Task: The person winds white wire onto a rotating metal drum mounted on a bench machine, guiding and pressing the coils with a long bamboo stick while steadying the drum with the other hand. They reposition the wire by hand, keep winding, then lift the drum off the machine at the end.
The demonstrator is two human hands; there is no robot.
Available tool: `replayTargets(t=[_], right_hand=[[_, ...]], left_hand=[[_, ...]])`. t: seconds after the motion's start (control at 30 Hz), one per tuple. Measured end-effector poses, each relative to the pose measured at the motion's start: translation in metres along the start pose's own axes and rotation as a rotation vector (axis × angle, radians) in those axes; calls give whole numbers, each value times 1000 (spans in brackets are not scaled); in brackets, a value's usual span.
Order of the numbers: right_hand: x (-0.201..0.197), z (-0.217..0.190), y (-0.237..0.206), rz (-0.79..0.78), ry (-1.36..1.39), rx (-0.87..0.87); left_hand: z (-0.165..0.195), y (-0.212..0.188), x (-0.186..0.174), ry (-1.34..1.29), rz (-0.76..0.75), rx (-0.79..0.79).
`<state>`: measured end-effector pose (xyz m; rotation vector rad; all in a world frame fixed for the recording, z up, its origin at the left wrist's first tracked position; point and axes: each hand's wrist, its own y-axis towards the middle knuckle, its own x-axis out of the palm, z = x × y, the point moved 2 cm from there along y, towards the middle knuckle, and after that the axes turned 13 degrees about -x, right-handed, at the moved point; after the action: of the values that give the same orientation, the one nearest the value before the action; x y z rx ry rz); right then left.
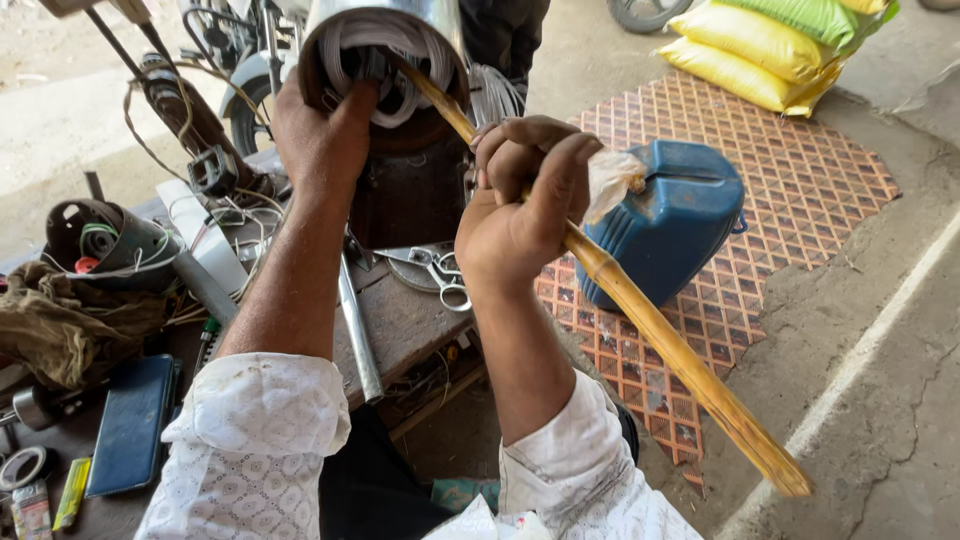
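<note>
My left hand (322, 135) grips the lower rim of a shiny metal cylinder (420, 25) whose open end shows white wire windings (360, 45). My right hand (525, 200) is closed around a long wooden stick (660, 335), together with a scrap of white plastic or cloth (612, 180). The stick's far tip is pushed into the windings inside the cylinder. Its free end points down to the right, over the floor. Both arms wear white patterned sleeves.
A cluttered wooden bench (400, 320) carries scissors (445, 272), a metal tube (357, 325), a second wound motor part (95, 240), wires, a cloth, a dark blue case (130, 425) and tape rolls. A blue plastic jerrycan (675, 215) lies on a patterned mat (800, 170). Yellow and green sacks (770, 45) are beyond.
</note>
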<state>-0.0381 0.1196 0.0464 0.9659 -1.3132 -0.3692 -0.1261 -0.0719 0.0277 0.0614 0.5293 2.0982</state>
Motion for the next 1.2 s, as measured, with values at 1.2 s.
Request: replayTargets(t=[1.2], right_hand=[[-22,-35,-17,-123,48,-4]], left_hand=[[-16,1,4,-62,14,152]])
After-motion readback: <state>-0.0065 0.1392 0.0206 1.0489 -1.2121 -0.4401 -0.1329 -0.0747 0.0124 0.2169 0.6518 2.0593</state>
